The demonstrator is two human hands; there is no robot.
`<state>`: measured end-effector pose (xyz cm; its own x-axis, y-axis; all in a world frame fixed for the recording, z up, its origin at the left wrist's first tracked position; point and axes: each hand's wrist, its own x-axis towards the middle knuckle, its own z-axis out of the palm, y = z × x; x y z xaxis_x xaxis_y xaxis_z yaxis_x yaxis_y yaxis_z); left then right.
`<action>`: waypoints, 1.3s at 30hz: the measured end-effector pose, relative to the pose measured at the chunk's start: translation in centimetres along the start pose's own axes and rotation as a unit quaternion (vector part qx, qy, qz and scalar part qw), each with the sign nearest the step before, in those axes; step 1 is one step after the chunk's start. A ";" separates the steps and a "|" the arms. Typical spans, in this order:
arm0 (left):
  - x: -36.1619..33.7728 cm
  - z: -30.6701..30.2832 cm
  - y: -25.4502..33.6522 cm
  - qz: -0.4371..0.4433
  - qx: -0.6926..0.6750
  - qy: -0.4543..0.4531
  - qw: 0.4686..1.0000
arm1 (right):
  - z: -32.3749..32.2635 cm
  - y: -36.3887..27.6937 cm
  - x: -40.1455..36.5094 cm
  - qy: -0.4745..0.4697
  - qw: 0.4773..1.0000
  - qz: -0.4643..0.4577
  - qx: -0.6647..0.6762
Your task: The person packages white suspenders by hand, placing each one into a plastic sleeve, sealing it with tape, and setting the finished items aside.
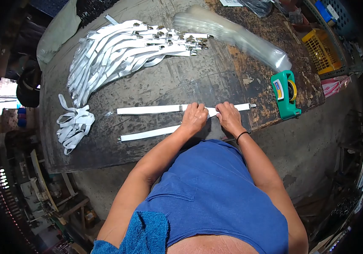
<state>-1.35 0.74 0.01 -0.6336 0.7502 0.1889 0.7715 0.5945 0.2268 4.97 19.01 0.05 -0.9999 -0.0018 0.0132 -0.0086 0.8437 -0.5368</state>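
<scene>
White elastic straps with metal clips lie across the near part of the dark table. My left hand (195,116) has its fingers closed on the upper white strap (149,110), close to where the straps meet. Just right of it, my right hand (229,115) pinches the same strap work, whose clipped end (244,107) sticks out to the right. The lower white strap (149,134) runs leftward from under my left hand to a metal clip. The exact crossing between the hands is partly hidden by fingers.
A large pile of white straps with clips (118,57) covers the table's upper left. A small strap bundle (76,125) lies at the left. Clear plastic sleeves (240,38) lie at the back, a green tape dispenser (286,95) at the right edge. A yellow basket (321,51) stands beyond.
</scene>
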 end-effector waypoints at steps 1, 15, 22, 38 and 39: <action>0.2 -0.4 0.3 0.004 0.024 -0.012 1.000 | 0.1 0.0 0.0 0.001 1.000 0.001 -0.002; 1.6 1.3 -0.4 -0.011 -0.003 -0.021 1.000 | 0.3 -0.1 -0.1 0.012 1.000 -0.001 -0.003; 0.5 2.2 -1.9 -0.057 -0.167 0.036 0.984 | 0.3 -0.1 0.0 0.009 1.000 0.004 -0.005; 0.1 1.0 -0.9 -0.056 -0.144 0.081 0.985 | 0.6 0.2 0.2 0.015 1.000 0.018 0.016; 0.3 1.2 -0.7 -0.056 -0.143 0.081 0.985 | 0.6 0.2 0.2 0.016 1.000 0.017 0.016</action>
<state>-2.03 0.88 -1.26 -0.7331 0.6142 0.2921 0.6625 0.5478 0.5108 4.73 18.85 -0.56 -0.9988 0.0441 0.0203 0.0249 0.8252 -0.5643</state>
